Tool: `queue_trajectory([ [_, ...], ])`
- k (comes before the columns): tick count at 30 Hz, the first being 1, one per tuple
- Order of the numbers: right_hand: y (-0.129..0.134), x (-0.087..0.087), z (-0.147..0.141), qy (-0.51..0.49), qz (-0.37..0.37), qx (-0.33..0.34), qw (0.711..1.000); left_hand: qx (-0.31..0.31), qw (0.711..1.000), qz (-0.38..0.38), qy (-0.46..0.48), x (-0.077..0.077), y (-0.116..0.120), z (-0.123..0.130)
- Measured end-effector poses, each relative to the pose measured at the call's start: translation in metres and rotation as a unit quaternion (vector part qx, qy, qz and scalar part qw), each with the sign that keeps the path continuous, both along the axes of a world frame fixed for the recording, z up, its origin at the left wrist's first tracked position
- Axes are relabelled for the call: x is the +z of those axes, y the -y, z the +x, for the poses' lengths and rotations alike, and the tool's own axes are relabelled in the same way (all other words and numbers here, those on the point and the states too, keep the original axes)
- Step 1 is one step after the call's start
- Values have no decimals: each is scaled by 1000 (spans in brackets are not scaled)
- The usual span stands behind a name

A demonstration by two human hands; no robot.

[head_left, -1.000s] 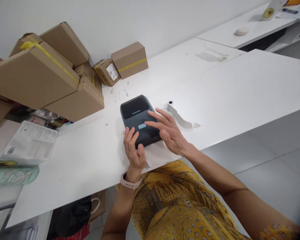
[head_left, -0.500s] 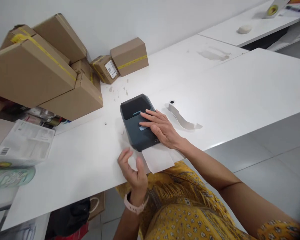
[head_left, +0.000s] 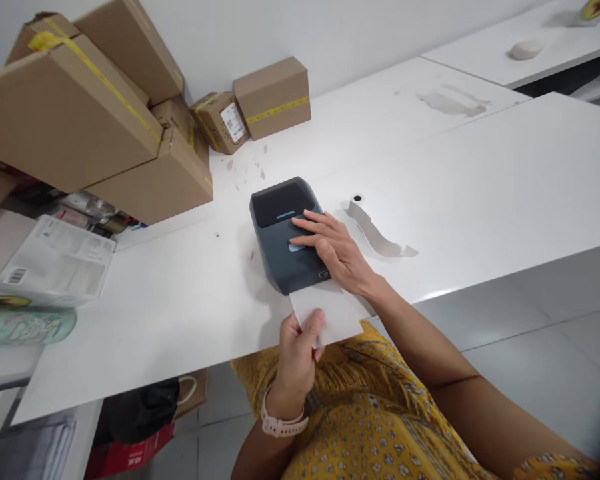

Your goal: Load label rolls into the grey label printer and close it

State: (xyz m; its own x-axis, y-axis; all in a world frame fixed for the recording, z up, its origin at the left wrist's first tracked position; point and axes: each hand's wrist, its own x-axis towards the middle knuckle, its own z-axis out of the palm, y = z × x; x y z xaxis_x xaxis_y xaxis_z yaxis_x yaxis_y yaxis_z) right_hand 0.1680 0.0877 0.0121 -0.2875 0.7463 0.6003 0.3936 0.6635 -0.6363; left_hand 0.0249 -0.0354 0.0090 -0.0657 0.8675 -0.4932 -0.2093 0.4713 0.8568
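Observation:
A dark grey printer (head_left: 280, 240) with a glossy black window stands on the white table. White paper (head_left: 337, 320) comes out of its near side and hangs past the table edge. My left hand (head_left: 300, 353), with a pink watch band on the wrist, pinches this paper at its left edge, thumb on top. My right hand (head_left: 337, 253) lies on the right part of the printer's lid, fingers spread, holding nothing. To the right of the printer is a small roll (head_left: 357, 200) with a curled strip of backing trailing from it.
Cardboard boxes with yellow tape (head_left: 80, 113) are piled at the left. Two smaller boxes (head_left: 275, 100) stand by the wall. A white carton (head_left: 63, 260) and a green patterned item (head_left: 27, 327) lie at far left. The table's front edge runs near my body.
My left hand has moved up and right from beside the paper and closed on it. My right hand stays on the printer. The view has shifted a little.

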Motion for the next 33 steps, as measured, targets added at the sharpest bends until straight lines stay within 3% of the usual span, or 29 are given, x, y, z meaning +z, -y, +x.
queue_trajectory([
  [3,-1,-2,0,7,10,-5,1000,-83,994,22,-61,-12,7,-14],
  [5,-1,-4,0,21,39,-14,999,-113,982,71,-132,-11,7,-30],
  [7,0,-4,2,53,76,-27,995,-76,957,171,-223,-1,-2,-49],
  [10,3,1,5,120,129,-36,984,47,895,320,-307,20,-37,-73],
  [12,4,7,6,150,162,-37,975,86,859,380,-333,32,-71,-83],
  [14,3,15,5,174,186,-43,966,101,844,395,-349,36,-106,-88],
  [17,-2,24,1,219,190,-35,956,102,859,358,-352,29,-142,-91],
  [21,-7,24,1,225,157,-4,962,91,886,312,-330,4,-145,-91],
  [27,13,-19,15,44,15,-45,998,45,923,297,-240,-23,-118,-77],
  [30,25,-42,17,-36,-85,-95,991,56,909,335,-242,-29,-115,-72],
  [33,30,-51,15,-43,-104,-104,988,54,893,363,-259,-33,-117,-72],
])
